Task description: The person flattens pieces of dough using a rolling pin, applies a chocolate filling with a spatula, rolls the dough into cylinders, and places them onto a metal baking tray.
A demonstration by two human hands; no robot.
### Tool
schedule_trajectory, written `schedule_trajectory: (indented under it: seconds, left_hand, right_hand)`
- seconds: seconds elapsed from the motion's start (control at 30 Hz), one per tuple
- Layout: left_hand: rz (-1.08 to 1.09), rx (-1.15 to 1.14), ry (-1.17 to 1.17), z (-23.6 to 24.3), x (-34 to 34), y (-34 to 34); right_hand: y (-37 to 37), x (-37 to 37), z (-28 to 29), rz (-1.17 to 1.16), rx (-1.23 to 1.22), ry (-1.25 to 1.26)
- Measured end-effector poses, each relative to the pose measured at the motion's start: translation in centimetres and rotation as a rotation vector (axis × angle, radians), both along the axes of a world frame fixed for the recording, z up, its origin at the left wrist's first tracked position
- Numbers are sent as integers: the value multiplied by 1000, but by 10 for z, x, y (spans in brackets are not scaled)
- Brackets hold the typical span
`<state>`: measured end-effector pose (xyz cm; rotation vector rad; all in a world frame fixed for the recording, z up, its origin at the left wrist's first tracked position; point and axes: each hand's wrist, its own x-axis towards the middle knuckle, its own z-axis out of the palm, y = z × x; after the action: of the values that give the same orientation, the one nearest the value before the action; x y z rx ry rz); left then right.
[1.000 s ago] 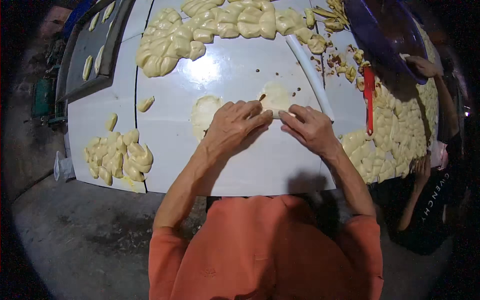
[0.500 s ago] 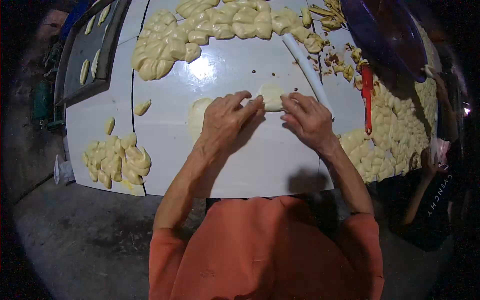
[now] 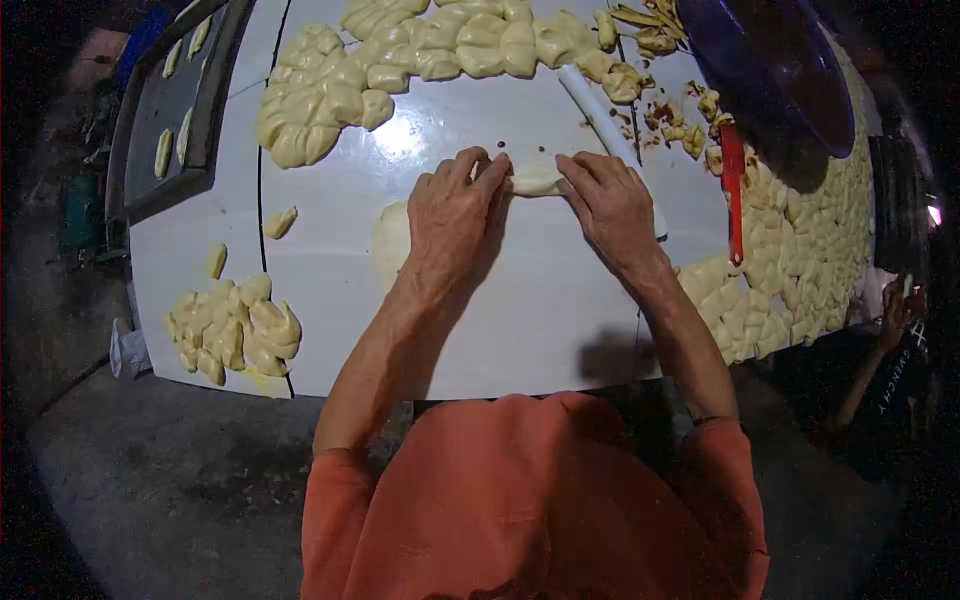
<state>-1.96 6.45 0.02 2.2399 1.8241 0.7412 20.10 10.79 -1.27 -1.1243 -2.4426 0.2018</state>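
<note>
A pale strip of dough [image 3: 534, 179] lies partly rolled on the white work surface [image 3: 500, 320]. My left hand [image 3: 455, 215] pinches its left end and my right hand [image 3: 605, 210] its right end, fingertips closed on it. A flat round of dough [image 3: 391, 244] is partly hidden behind my left hand and forearm. Just beyond my fingers are small dark bits [image 3: 500, 144], and a white rolling pin [image 3: 592, 106] lies slanting behind my right hand.
Cream dough lumps lie at back [image 3: 420, 50] and left [image 3: 225, 320], with many pieces at right [image 3: 780, 270] beside a red long-handled tool [image 3: 733, 190] and a purple basin [image 3: 760, 70]. A metal tray [image 3: 175, 110] holds shaped pieces. A co-worker's arm [image 3: 870, 370] shows at far right.
My hands have moved away from me, up the surface, with the dough strip rolled further that way. The co-worker's hand has left the purple basin's rim and dropped lower at the right.
</note>
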Motion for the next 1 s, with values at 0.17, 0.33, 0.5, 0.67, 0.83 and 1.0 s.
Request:
schedule_trajectory:
  seconds: [0.17,0.33,0.5,0.67,0.83,1.0]
  left_hand:
    - [-130,51,-3,-2,2,-3]
    - [28,15,-87,8,1,16]
    - [-101,-74,-86,6,2,14]
    - [-79,-120,-117,-3,0,31]
    - [-212,-243,-76,27,-1,-21]
    - [-205,-333,-110,22,32,-69]
  right_hand:
    - [-10,1,-7,54,135,-67]
    - [9,-12,-1,-92,7,16]
    - [0,-8,-8,2,140,-59]
    - [23,-10,-13,20,-215,232]
    - [-22,23,31,116,-246,262]
    - [-68,49,20,162,-254,12]
